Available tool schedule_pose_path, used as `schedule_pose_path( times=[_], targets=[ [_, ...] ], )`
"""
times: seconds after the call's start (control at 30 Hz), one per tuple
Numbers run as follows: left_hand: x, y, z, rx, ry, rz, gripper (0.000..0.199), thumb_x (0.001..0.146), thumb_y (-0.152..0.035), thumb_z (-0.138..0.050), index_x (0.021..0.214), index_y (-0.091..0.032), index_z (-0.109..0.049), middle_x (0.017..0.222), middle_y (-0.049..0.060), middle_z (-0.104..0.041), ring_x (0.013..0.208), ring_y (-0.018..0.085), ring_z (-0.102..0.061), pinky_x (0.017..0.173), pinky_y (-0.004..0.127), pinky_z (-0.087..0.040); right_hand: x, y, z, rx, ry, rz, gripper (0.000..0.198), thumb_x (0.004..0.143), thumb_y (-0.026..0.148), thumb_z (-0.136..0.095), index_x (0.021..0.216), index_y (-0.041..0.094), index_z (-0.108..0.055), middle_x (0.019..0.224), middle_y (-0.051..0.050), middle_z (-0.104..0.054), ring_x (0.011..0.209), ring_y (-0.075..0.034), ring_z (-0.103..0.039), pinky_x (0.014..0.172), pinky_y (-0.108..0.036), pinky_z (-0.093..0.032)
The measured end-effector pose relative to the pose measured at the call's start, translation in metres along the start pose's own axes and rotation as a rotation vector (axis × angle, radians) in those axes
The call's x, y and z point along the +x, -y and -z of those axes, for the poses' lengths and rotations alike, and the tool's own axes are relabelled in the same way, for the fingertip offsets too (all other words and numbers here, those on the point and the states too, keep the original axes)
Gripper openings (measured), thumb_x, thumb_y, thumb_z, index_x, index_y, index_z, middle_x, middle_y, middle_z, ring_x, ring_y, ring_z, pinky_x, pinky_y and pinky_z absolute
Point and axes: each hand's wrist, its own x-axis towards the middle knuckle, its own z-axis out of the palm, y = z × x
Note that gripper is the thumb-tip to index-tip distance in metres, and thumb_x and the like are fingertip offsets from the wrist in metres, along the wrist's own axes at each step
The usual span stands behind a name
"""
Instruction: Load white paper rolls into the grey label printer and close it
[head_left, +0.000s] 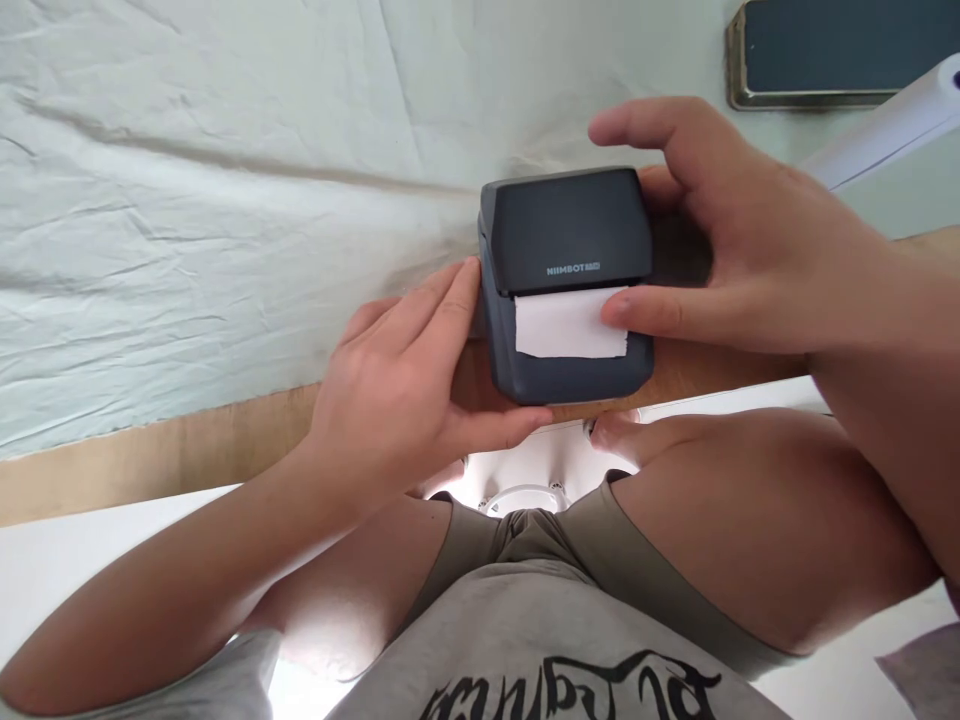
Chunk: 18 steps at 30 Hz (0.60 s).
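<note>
A dark label printer [568, 235] sits near the table's front edge, its lid closed and the lettering "NIIMBOT" on it. From the slot below the lid sticks out a blank white paper label [562, 325] with an uneven lower edge. My left hand [397, 380] braces the printer's left front corner, fingers against the side and thumb along the front. At the right side is my right hand [720, 230], its thumb tip resting on the label's right part. Its index finger is raised and apart from the thumb; the other fingers are partly hidden behind the printer's right side.
A pale green wrinkled cloth [225, 220] covers most of the table, leaving a strip of wooden edge [187, 465] bare. At the top right lie a dark flat metal-rimmed case [847, 50] and a white paper roll [889, 125]. My legs are below the edge.
</note>
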Motion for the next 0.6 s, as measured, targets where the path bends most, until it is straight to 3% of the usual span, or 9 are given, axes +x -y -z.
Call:
schedule_pose_path(
  times=[0.07, 0.17, 0.3, 0.37, 0.47, 0.6],
  targets=[
    [0.000, 0.002, 0.001, -0.065, 0.013, 0.036, 0.095, 0.098, -0.087, -0.050, 0.166, -0.021, -0.049, 0.165, 0.009, -0.064, 0.146, 0.039, -0.067, 0.122, 0.052, -0.057, -0.001, 0.003, 0.001, 0.068, -0.019, -0.043, 0.120, 0.072, 0.112, -0.047, 0.162, 0.034, -0.038, 0.128, -0.002, -0.066, 0.104, -0.007, -0.063, 0.099, -0.032, -0.055],
    [0.003, 0.002, 0.002, -0.122, 0.046, 0.069, 0.089, 0.096, -0.079, -0.053, 0.167, -0.026, -0.047, 0.167, 0.006, -0.062, 0.147, 0.042, -0.065, 0.121, 0.055, -0.057, -0.002, 0.009, 0.005, 0.113, -0.153, -0.107, 0.120, 0.064, 0.110, -0.061, 0.155, 0.033, -0.048, 0.137, -0.001, -0.060, 0.113, -0.006, -0.060, 0.103, -0.030, -0.052],
    [0.005, 0.000, 0.000, -0.119, 0.047, 0.070, 0.084, 0.095, -0.070, -0.055, 0.164, -0.022, -0.050, 0.162, 0.010, -0.065, 0.144, 0.043, -0.066, 0.119, 0.060, -0.057, -0.001, 0.018, 0.012, 0.159, -0.250, -0.102, 0.125, 0.057, 0.107, -0.068, 0.150, 0.025, -0.056, 0.094, 0.000, -0.051, 0.084, 0.003, -0.048, 0.072, -0.019, -0.039],
    [0.006, 0.000, 0.000, -0.115, 0.045, 0.062, 0.084, 0.095, -0.070, -0.054, 0.163, -0.021, -0.050, 0.159, 0.011, -0.066, 0.142, 0.043, -0.067, 0.116, 0.061, -0.058, 0.001, 0.022, 0.014, 0.228, -0.202, -0.109, 0.113, 0.066, 0.090, -0.081, 0.152, 0.023, -0.054, 0.078, 0.003, -0.044, 0.071, 0.004, -0.042, 0.060, -0.016, -0.033],
    [0.006, 0.002, 0.000, -0.112, 0.050, 0.047, 0.087, 0.097, -0.074, -0.049, 0.164, -0.019, -0.050, 0.159, 0.013, -0.066, 0.142, 0.042, -0.067, 0.116, 0.061, -0.058, 0.005, 0.026, 0.016, 0.218, -0.110, -0.188, 0.086, 0.081, 0.049, -0.088, 0.154, 0.023, -0.051, 0.065, 0.008, -0.039, 0.056, 0.005, -0.037, 0.051, -0.012, -0.028],
    [0.004, 0.004, 0.001, -0.092, 0.057, 0.024, 0.092, 0.101, -0.079, -0.041, 0.166, -0.015, -0.047, 0.164, 0.015, -0.063, 0.146, 0.041, -0.064, 0.120, 0.058, -0.056, 0.007, 0.028, 0.018, 0.115, -0.074, -0.185, 0.083, 0.074, 0.036, -0.094, 0.149, 0.026, -0.058, 0.062, 0.010, -0.042, 0.054, 0.007, -0.040, 0.049, -0.008, -0.030]
  ],
)
